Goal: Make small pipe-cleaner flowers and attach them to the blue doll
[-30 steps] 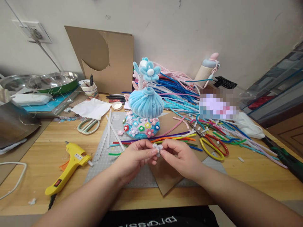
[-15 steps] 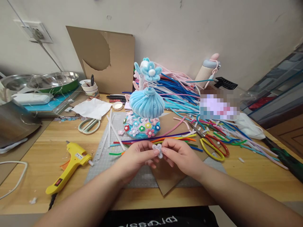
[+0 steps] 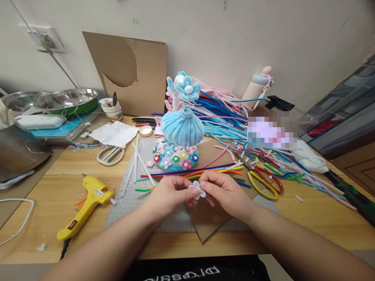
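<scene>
Between my two hands is a small pale lilac pipe-cleaner flower (image 3: pixel 197 190), its looped petals showing. My left hand (image 3: pixel 172 193) pinches it from the left with thumb and fingers. From the right, my right hand (image 3: pixel 224 191) grips a petal between thumb and forefinger. Just beyond them stands a blue pipe-cleaner piece (image 3: pixel 182 128) with a ribbed, domed shade and a blue flower (image 3: pixel 188 89) on top. Its round base (image 3: pixel 172 167) is dotted with small coloured flowers. Loose coloured pipe cleaners (image 3: pixel 211 170) lie between my hands and this piece.
A yellow glue gun (image 3: pixel 88 207) lies at left, near green-handled scissors (image 3: pixel 110 155). Red-and-yellow-handled pliers (image 3: pixel 262 183) lie at right. Behind are a heap of pipe cleaners (image 3: pixel 225 117), cardboard (image 3: pixel 152 78) and a bottle (image 3: pixel 255 88). A grey cutting mat (image 3: pixel 123 210) lies under my hands.
The lilac flower has turned in my fingers and now shows more of its petals. My hands have shifted only slightly; everything else stays in place.
</scene>
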`<state>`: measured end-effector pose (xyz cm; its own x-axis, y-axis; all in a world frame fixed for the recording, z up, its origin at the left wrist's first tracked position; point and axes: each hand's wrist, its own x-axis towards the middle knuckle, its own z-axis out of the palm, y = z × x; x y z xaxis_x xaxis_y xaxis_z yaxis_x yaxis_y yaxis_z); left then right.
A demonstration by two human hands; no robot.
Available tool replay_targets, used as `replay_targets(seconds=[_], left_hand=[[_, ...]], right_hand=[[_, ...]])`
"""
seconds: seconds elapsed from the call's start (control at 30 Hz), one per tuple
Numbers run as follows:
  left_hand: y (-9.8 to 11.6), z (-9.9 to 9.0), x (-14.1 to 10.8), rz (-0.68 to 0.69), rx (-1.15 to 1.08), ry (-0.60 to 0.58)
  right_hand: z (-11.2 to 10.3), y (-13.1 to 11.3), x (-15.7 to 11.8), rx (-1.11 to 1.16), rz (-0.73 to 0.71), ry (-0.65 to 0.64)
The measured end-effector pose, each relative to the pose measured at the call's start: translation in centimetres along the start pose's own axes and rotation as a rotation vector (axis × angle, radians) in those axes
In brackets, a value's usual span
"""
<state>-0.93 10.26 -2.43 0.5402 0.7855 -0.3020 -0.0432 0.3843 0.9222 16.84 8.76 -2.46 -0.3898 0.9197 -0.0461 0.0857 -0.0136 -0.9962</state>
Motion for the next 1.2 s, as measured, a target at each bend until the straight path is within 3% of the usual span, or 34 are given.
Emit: replay_targets(seconds=[0.27,0.53,0.97,1.2], left_hand=[[-0.33,-0.09,0.22,0.074,-0.089,0.054],[0.2,0.24,-0.04,0.003,-0.252,-0.047],[0.13,0.3,-0.1,-0.013,0.084,-0.059],[0.1,0.34,-0.05,0.06,0.121,0.073]], right_hand=[[0.16,-0.07,-0.08,-0.037,-0.02,0.0],[0.04,-0.25,0.05,-0.047,0.03,0.041],[0.08,-0.36,0.07,-0.109,0.047,0.056],[-0.08,-0.45,-0.14,-0.228,-0.114,0.068]])
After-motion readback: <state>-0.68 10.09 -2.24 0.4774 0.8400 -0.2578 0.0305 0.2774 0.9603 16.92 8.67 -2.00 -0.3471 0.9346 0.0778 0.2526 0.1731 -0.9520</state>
